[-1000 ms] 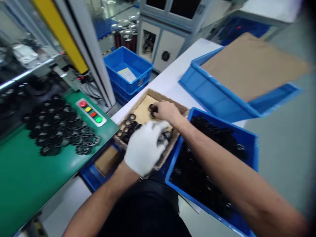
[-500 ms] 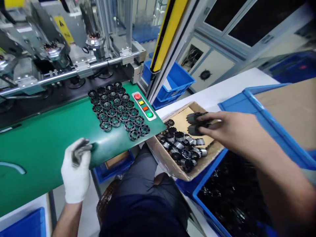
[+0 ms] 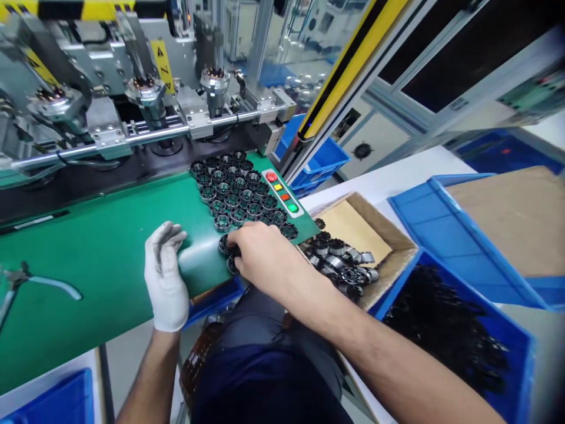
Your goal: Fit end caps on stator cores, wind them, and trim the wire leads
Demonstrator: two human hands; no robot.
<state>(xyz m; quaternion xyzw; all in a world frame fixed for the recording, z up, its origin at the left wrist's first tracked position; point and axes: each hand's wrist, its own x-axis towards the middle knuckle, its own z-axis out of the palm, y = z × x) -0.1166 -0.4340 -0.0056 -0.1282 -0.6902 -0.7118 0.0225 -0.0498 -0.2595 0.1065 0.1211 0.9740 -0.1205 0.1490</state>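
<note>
My bare right hand (image 3: 265,253) is closed on a pair of black stator rings (image 3: 224,245) at the front edge of the green work surface (image 3: 110,235). Its fingers partly hide them. Just behind it stand several rows of similar black and silver rings (image 3: 239,199), packed side by side; the hand covers some of the nearest ones. My left hand (image 3: 166,282), in a white glove with greyish fingertips, hovers over the green surface to the left. Its fingers are loosely curved and apart, with nothing visible in them.
Right of the surface, a cardboard box (image 3: 399,244) holds loose rings, beside a blue crate (image 3: 525,359) of black parts. A button panel (image 3: 282,193) sits at the surface's right end. Pliers (image 3: 48,280) lie at left. Machine fixtures (image 3: 148,97) line the back.
My right hand has carried the two rings left from over the cardboard box to the green surface. My left hand's fingers have loosened. The view has shifted, bringing the pliers further into sight.
</note>
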